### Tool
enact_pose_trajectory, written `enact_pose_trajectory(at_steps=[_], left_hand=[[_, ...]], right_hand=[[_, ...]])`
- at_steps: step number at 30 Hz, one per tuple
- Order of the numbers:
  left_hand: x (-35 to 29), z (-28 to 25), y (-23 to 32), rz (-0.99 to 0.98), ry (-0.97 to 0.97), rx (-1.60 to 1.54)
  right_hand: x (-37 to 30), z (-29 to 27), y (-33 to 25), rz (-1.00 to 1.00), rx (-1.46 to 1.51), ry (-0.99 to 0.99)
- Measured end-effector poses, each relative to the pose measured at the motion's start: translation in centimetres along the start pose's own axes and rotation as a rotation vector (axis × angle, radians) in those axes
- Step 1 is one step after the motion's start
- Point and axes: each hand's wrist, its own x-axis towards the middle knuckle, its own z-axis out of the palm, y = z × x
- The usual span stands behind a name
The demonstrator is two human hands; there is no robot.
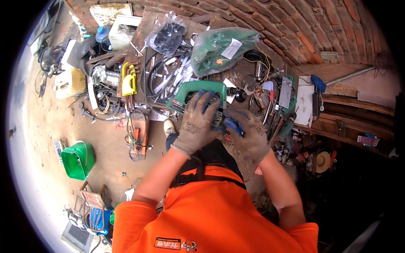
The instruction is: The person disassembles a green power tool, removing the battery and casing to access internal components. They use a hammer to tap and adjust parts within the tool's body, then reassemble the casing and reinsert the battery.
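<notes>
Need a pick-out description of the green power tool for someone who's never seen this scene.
Start at the brick wall; before it lies a big green plastic-wrapped bundle. Just below in the picture, the gloved left hand covers part of the green power tool. Unlike the crinkled bundle, its casing is smooth and hard.

Through one head-worn fisheye I'm looking down on the green tool [198, 86] from close above, facing the brick wall [303, 27] beyond it.

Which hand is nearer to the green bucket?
The left. The left hand, over the green tool, is to the right of the green bucket; the right hand is even farther right.
</notes>
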Motion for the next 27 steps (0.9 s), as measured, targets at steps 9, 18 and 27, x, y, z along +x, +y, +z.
enact_pose_trajectory(at_steps=[9,18,27], left_hand=[[-0.1,0.6,-0.5,-0.019,0.035,-0.049],[0.0,0.8,0.0,-0.054,0.037,-0.016],[0.1,0.8,0.0,-0.047,0.019,0.014]], right_hand=[[-0.5,1.1,0.6,-0.040,0.040,0.153],[0.2,0.6,0.2,-0.150,-0.023,0.296],[-0.6,-5.1,0.3,0.492,0.577,0.152]])
